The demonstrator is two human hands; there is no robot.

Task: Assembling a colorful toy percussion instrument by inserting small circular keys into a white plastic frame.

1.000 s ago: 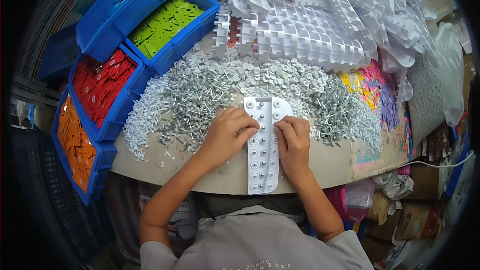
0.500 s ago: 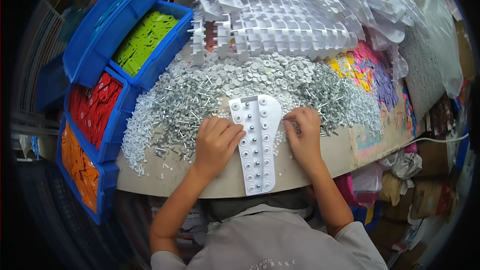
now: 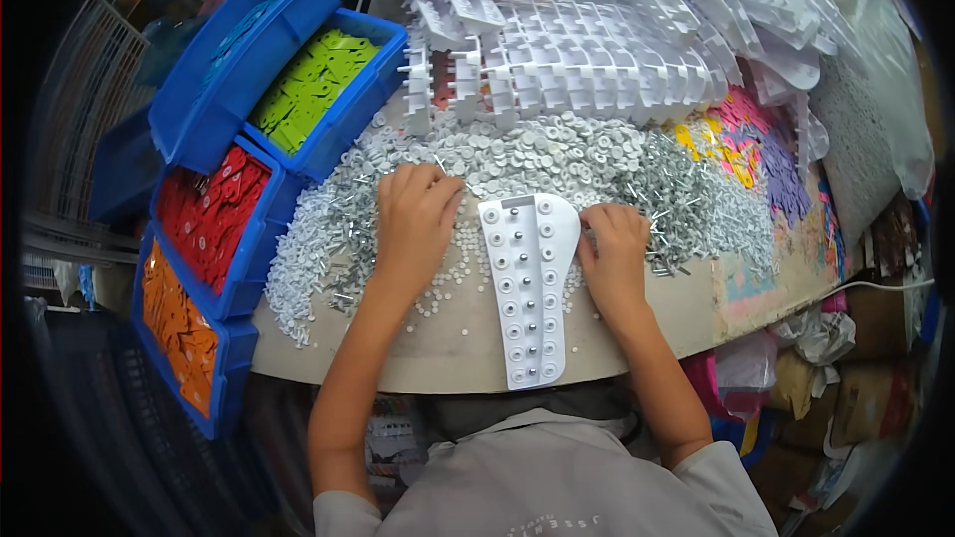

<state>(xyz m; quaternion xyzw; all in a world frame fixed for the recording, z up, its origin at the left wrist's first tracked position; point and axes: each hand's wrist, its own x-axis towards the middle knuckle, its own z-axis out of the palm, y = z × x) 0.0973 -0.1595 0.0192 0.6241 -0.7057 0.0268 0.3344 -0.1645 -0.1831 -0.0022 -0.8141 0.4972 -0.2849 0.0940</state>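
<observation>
A white plastic plate [image 3: 544, 338], wider at its far end, lies on the table in front of me. Two rows of white ring-shaped washers sit on it, with several metal studs along the groove between them. My left hand [image 3: 416, 214] is at the left part of the pile, its fingers bent down among metal pins [image 3: 348, 207] and round white washers [image 3: 553, 147]; its fingertips are partly hidden. Beside the plate's upper right edge, my right hand [image 3: 617, 244] is closed, thumb and fingers drawn together. What either hand holds is too small to make out.
Blue bins at the left hold green [image 3: 310, 89], red [image 3: 214, 219] and orange [image 3: 177, 323] plastic parts. Stacked white ribbed plastic pieces [image 3: 607, 60] stand behind the pile. More metal pins [image 3: 667, 204], then yellow, pink and purple parts [image 3: 781, 174], lie at the right. Small white discs are scattered near the plate.
My left hand has left the plate's left edge and moved away from me into the pile. My right hand stays by the plate's right edge. The whole view has shifted slightly.
</observation>
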